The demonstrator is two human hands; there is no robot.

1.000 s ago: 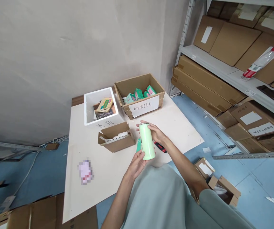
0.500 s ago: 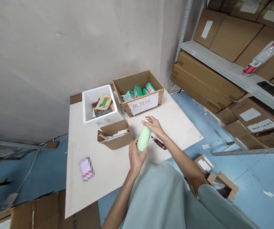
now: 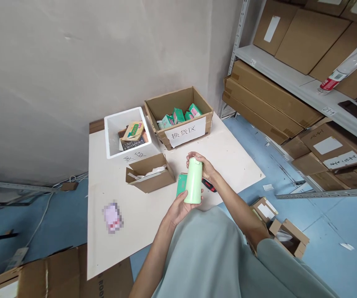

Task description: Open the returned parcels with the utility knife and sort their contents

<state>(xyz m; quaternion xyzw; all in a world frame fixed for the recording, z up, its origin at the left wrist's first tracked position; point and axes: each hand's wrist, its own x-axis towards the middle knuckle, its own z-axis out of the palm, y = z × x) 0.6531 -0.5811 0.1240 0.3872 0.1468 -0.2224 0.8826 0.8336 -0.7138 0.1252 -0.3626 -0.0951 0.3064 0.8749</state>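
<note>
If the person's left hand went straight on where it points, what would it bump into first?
The green bottle, which the left hand holds by its lower end. Past that, probably the right hand, though depth is unclear from this one view.

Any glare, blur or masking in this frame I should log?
Head view: soft light, the wall darker toward the lower left; head view: a pixelated patch on the table hides whatever is beneath it; head view: the green bottle has a clear outline, without glare washing it out.
</note>
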